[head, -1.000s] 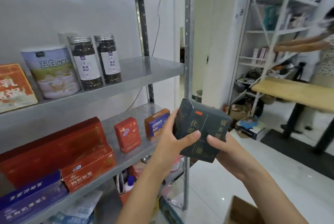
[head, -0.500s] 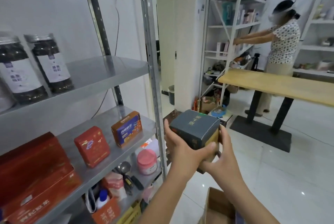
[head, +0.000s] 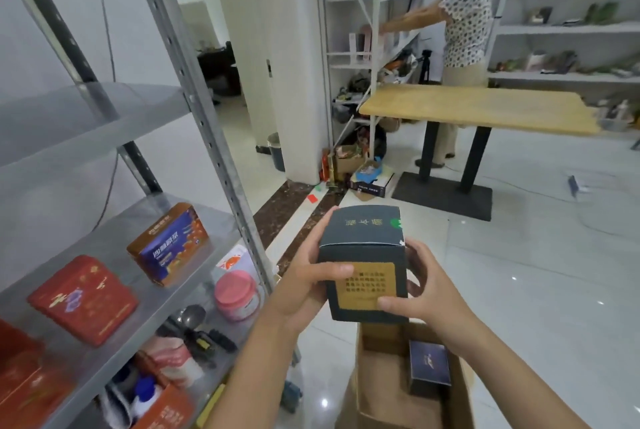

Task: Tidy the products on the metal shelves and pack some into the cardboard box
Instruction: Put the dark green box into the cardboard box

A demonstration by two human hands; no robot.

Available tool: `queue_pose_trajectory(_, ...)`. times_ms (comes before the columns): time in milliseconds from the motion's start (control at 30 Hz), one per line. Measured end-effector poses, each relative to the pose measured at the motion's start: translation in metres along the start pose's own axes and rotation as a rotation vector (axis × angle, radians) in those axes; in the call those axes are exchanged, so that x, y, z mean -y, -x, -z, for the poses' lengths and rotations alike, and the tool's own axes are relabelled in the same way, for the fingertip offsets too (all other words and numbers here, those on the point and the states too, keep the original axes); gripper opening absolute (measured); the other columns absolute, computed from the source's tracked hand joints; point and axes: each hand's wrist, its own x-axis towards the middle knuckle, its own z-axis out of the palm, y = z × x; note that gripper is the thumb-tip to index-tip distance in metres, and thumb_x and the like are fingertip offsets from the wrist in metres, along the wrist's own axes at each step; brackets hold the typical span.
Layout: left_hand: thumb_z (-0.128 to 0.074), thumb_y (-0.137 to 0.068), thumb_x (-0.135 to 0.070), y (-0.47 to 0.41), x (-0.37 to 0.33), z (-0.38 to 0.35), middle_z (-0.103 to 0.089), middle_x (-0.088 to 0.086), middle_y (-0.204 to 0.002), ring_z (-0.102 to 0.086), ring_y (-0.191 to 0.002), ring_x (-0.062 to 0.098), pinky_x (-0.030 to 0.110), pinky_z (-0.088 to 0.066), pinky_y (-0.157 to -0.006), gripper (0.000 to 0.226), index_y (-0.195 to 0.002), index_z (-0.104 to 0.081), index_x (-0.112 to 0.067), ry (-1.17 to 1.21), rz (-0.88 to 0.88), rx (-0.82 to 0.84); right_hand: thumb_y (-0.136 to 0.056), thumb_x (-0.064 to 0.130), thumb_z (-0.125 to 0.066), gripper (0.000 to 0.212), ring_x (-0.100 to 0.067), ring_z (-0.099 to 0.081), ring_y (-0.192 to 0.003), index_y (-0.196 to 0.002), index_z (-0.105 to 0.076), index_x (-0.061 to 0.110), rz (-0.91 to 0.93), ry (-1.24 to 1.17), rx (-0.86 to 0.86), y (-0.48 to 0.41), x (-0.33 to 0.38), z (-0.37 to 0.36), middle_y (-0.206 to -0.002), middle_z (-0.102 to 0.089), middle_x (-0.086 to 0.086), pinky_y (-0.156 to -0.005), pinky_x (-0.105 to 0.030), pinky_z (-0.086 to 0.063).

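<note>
The metal shelves (head: 104, 231) fill the left side. On the middle board a red tin (head: 83, 300) and a brown-and-blue carton (head: 169, 245) stand side by side, apart. The board below carries a pink-lidded jar (head: 237, 295), a metal spoon (head: 192, 316) and blurred clutter. Across the tiled floor is a wooden table (head: 478, 106) on black legs. Behind it another person (head: 464, 19) in a patterned top reaches into white shelving (head: 349, 57), with loose boxes heaped at its foot.

An open cardboard box (head: 375, 369) sits on the floor at the bottom right, directly below the hands. A small navy box (head: 429, 364) lies inside it, near the right wall.

Both hands grasp a dark carton (head: 363, 255) with a gold label panel facing the camera. It is held in the air just above the cardboard box and to the right of the shelf post. The left hand (head: 304, 286) wraps the carton's left side, its thumb lying across the front face. The right hand (head: 426, 293) curls round the right side, its thumb pressed on the label's lower corner
</note>
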Motion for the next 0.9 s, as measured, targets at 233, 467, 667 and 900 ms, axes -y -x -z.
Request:
queue_pose_trajectory(233,-0.074,-0.068,-0.03,-0.023,-0.009,0.005,-0.051,-0.01,-0.138,-0.05,-0.123,0.011,0.024,-0.048,-0.092,0.083,-0.143,-0.04,-0.037,-0.377,0.11,-0.033,-0.056,0.026,-0.093,0.095,0.01,-0.041,-0.117,-0.124,-0.028,0.04,0.061,0.157,-0.33,0.0,-0.018,-0.02,-0.123,-0.037,0.028,-0.077,-0.001,-0.042)
queue_pose_trajectory(467,-0.078,-0.077,-0.045,-0.058,-0.006,0.003,-0.04,-0.007,-0.14,-0.045,-0.127,0.015,0.024,-0.047,-0.093,0.111,-0.155,0.001,-0.033,-0.685,0.351,0.219,-0.049,0.039,-0.094,0.101,-0.009,-0.042,-0.11,-0.128,-0.033,0.027,0.052,0.406,-0.555,0.008,-0.044,-0.043,-0.118,-0.037,0.011,-0.084,-0.014,-0.04)
queue_pose_trajectory(667,-0.087,-0.058,-0.047,-0.08,0.055,0.0,-0.042,0.007,-0.145,-0.043,-0.131,0.03,0.05,-0.049,-0.1,0.13,-0.154,0.0,-0.034,-1.03,0.263,0.085,-0.051,0.047,-0.092,0.113,-0.004,-0.038,-0.118,-0.141,-0.029,0.022,-0.014,0.405,-0.464,0.023,-0.079,-0.042,-0.129,-0.036,0.012,-0.096,-0.018,-0.039)
queue_pose_trajectory(900,-0.075,-0.074,-0.045,-0.076,0.133,0.002,-0.037,0.006,-0.144,-0.033,-0.128,0.024,0.032,-0.027,-0.104,0.115,-0.156,0.002,-0.024,-1.511,-0.092,0.285,-0.068,0.093,-0.011,0.121,-0.021,0.001,-0.15,-0.154,0.001,0.009,-0.273,0.955,-0.085,0.046,-0.197,0.049,-0.163,-0.001,-0.009,-0.122,-0.041,0.001)
